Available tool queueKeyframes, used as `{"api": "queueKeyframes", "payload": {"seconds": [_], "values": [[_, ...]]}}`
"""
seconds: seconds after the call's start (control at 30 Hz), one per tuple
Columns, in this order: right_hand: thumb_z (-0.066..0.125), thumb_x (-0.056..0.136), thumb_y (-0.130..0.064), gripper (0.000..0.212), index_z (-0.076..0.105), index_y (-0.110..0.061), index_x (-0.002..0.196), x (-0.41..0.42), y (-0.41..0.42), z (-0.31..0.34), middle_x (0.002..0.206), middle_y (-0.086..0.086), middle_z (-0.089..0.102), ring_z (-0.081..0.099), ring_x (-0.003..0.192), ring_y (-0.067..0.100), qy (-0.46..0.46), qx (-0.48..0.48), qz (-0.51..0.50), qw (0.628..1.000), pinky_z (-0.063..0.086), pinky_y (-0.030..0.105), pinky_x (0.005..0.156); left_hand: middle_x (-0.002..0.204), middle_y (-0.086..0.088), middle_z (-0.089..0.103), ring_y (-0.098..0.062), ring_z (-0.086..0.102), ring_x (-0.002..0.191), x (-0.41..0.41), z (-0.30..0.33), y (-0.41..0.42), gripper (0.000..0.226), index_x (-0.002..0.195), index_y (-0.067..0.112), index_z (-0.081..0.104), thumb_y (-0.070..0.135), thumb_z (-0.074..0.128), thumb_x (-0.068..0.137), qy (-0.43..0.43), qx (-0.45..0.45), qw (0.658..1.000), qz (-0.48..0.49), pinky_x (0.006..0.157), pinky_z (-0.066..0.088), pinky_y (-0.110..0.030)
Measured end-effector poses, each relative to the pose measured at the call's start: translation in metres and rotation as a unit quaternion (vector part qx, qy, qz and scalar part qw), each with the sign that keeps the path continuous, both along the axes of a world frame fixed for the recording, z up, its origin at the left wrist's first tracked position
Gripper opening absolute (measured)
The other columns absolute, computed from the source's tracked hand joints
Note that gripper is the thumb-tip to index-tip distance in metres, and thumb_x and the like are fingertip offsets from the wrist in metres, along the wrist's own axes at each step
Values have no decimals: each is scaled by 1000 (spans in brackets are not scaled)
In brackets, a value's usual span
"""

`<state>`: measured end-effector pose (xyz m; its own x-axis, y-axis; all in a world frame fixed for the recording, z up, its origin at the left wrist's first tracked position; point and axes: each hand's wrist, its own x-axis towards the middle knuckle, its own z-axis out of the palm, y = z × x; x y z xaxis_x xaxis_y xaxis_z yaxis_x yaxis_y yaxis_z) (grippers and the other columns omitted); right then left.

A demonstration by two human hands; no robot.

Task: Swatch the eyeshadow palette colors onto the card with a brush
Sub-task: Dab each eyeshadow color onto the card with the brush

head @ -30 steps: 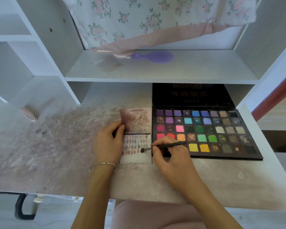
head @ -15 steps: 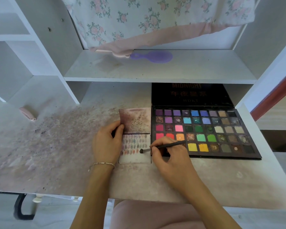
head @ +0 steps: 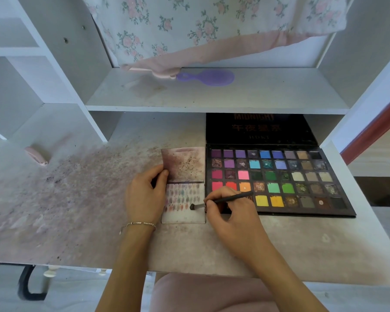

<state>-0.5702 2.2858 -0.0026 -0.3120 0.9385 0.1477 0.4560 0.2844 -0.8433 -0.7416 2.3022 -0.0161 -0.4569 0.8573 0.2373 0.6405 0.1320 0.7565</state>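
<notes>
Left hand [head: 145,197]: we see it resting on the card's [head: 185,216] left edge, thumb and fingers pinching that edge, which we judge keeps the card from sliding under the strokes.
Right hand [head: 231,212]: fingers curled round the brush [head: 221,201] like a pen, its tip touching the card's lower right, at the end of the bottom row of swatches.
Card: flat on the surface [head: 77,210], touching the palette's [head: 277,176] left side, so we think each dip is a short reach.
Palette: open, lid propped up at the back under the shelf [head: 212,97].
Change: against the earlier frames we find almost nothing moved; both hands keep their grips and the tip sits on the same spot.
</notes>
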Motion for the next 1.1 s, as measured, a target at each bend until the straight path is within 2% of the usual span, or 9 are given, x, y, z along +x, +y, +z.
{"api": "queueKeyframes", "payload": {"seconds": [0.13,0.27,0.4,0.47,0.53,0.7,0.87,1.0,1.1], "values": [[54,87,-15,17,51,-32,83,-1,1,0,80,-18,54,54,82,5,4,9,-2,1000,47,20,72,89,9,65,-5,53,74,0,0,0,21,104,18,68,17,55,88,1,3,1000,0,60,34,-11],[55,86,-8,25,55,-34,85,3,1,-1,81,-17,57,55,83,1,89,26,-34,995,44,8,68,91,5,67,-6,53,74,0,0,0,21,105,17,68,18,56,88,4,4,1000,3,60,34,-11],[50,83,-15,24,58,-37,88,4,0,0,88,-16,61,58,86,1,147,36,-57,987,45,7,71,84,11,63,-6,53,71,1,3,-1,22,105,19,68,19,54,88,1,-3,1000,1,59,37,-15],[49,83,-15,26,58,-38,90,7,-3,0,90,-17,61,58,87,-1,158,36,-60,985,45,7,71,81,14,61,-1,52,67,2,5,-1,21,105,20,68,19,53,89,-6,-7,1000,-4,58,37,-16],[48,84,-15,26,58,-38,90,13,-6,0,90,-16,61,58,86,0,161,33,-66,984,45,8,71,78,15,59,4,49,64,3,6,-2,21,104,20,68,20,52,89,-9,-10,1000,-4,56,35,-15],[50,84,-8,25,58,-31,89,44,-12,0,87,-13,61,57,85,2,141,52,-118,982,44,9,72,82,14,57,6,46,65,3,5,-1,24,109,17,65,22,51,91,-15,-22,1000,0,57,32,-13],[52,85,6,39,56,-33,85,79,-18,-2,83,-15,59,58,81,1,134,40,-186,972,45,9,68,86,6,62,-4,49,68,3,6,0,25,110,15,65,21,50,91,-11,-36,999,-1,57,32,-14],[49,88,0,37,53,-37,88,96,-21,-3,92,-11,60,58,88,-2,112,43,-236,964,46,7,69,91,-3,67,-11,52,76,5,7,1,25,110,15,65,20,51,90,-32,-47,998,11,58,35,-20],[46,92,-7,30,52,-37,92,104,-20,-3,96,-13,59,56,93,-5,104,44,-264,958,44,4,70,96,-9,68,-12,51,77,9,9,1,25,110,12,65,18,51,90,-32,-42,998,19,66,35,-23]]}}
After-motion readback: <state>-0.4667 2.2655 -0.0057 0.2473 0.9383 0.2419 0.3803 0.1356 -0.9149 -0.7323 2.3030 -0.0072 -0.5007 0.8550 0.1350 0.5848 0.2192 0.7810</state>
